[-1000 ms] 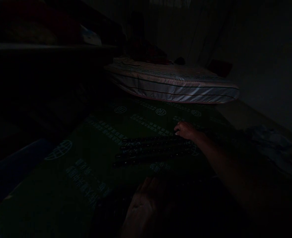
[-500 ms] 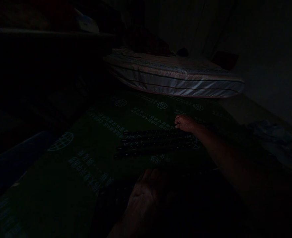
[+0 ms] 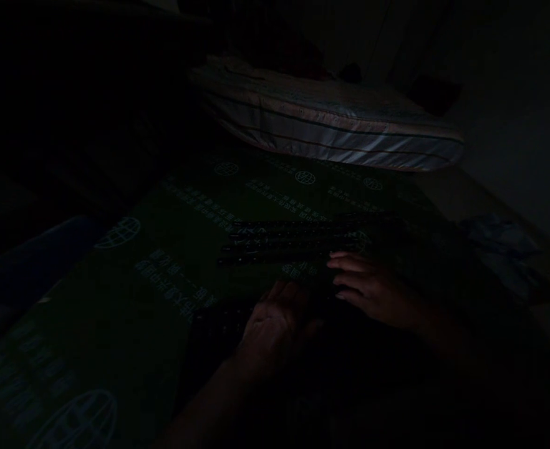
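The scene is very dark. My left hand (image 3: pixel 275 321) lies flat with fingers stretched out on a dark heap near me. My right hand (image 3: pixel 373 290) is just right of it, fingers extended toward the left, holding nothing that I can see. Beyond both hands, several long dark strips (image 3: pixel 294 240) lie side by side on a green printed sheet (image 3: pixel 163 293) with pale globe marks and lettering. The dark heap under my hands is too dim to identify.
A striped mattress (image 3: pixel 331 128) lies flat at the far end of the green sheet. A bluish object (image 3: pixel 27 262) sits at the left edge. Crumpled pale cloth (image 3: pixel 494 240) lies on the floor at the right. A wall rises at the far right.
My right hand has pulled back from the far end of the dark strips to beside my left hand. The view has tilted down, and the picture has darkened.
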Demonstrator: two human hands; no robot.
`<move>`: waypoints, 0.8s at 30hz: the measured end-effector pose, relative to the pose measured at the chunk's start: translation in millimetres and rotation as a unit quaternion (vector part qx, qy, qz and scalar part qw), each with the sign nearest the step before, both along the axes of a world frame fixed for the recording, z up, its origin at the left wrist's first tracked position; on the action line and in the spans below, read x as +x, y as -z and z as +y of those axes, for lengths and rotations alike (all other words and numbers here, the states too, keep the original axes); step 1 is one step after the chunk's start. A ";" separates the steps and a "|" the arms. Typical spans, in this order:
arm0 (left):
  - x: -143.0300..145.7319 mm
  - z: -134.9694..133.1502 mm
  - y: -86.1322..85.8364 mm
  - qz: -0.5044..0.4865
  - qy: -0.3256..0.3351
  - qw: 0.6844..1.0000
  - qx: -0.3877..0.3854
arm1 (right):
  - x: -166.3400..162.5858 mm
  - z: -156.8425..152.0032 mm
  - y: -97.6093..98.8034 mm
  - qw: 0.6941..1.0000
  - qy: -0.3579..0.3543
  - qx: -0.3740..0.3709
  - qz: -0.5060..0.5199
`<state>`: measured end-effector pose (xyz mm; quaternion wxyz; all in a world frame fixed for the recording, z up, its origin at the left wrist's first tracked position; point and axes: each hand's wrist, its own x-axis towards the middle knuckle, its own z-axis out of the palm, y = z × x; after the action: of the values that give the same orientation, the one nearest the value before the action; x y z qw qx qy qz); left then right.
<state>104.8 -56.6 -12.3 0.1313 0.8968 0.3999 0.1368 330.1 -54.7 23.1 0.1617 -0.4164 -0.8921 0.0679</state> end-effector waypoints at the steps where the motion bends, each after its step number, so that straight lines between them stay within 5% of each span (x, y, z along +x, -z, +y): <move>1: 0.3 -0.1 0.9 0.003 0.002 1.000 0.002 | -1.7 -10.4 2.9 1.000 0.006 0.005 -0.007; 6: 1.0 0.1 -1.2 0.022 0.007 1.000 0.005 | -8.2 -32.7 14.5 0.999 0.026 0.017 -0.042; 24: 1.9 -0.4 -1.2 0.025 0.010 1.000 0.012 | -15.9 -36.6 19.3 0.996 0.026 0.044 -0.079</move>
<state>106.7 -57.0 -11.1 0.1113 0.9053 0.3927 0.1176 314.2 -91.3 3.9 0.1106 -0.4356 -0.8933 -0.0085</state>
